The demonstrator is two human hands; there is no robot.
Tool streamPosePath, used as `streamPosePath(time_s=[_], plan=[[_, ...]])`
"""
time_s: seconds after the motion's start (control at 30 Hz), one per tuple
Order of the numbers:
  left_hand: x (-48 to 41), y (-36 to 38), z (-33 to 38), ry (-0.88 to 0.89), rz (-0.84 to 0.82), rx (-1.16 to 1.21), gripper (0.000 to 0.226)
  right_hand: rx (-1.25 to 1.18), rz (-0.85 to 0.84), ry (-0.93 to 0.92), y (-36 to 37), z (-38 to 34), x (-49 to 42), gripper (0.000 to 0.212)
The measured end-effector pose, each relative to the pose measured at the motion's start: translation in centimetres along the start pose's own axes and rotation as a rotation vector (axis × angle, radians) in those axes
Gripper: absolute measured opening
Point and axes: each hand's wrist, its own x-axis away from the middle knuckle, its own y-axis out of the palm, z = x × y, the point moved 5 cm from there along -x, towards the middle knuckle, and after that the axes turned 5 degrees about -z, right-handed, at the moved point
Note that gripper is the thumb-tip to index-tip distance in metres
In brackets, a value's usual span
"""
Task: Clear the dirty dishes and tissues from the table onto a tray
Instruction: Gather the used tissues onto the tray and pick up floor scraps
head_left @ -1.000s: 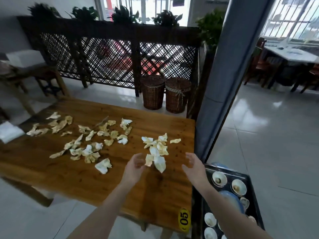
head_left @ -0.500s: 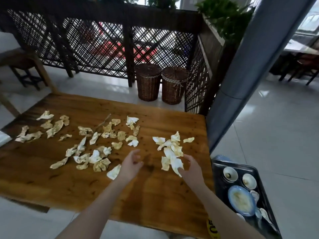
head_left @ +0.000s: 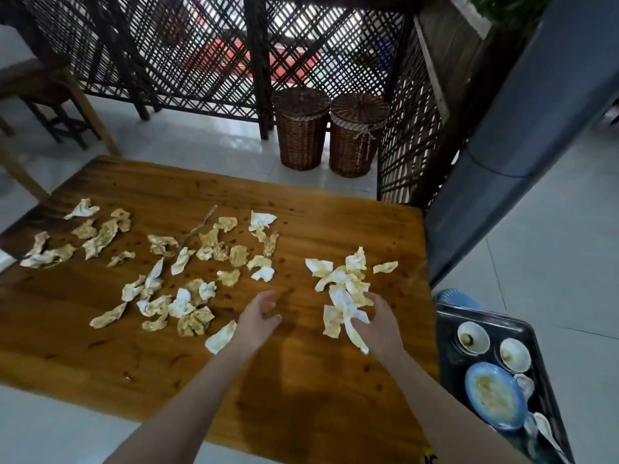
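Plainly, soiled crumpled tissues [head_left: 338, 279] are strewn across the wooden desk [head_left: 301, 380]. The near-right clump is gripped by the curled fingers of the right hand [head_left: 378, 321], while the left hand [head_left: 258, 318] is held loosely curled and empty beside it. Being light, soft and easily torn, they are best bunched at the clump's middle for the tray [head_left: 449, 366] on the right.
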Motion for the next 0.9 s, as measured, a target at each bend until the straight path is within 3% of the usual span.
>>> streamPosePath(time_s=[0.37,0.77,0.9], plan=[[-3.6,2.2,-1.3,-0.071,-0.013,0.023,0.057,0.009,-0.095,0.057,1.9,2.7,-4.7,0.07],[-7.7,2.0,-1.9,-0.036,-0.036,0.033,0.054,0.262,-0.163,0.025,6.1,3.7,-7.2,0.095],[-8.4,1.9,-2.2,-0.022,-0.049,0.033,0.053,0.402,-0.189,0.04,6.8,3.4,-7.6,0.082]])
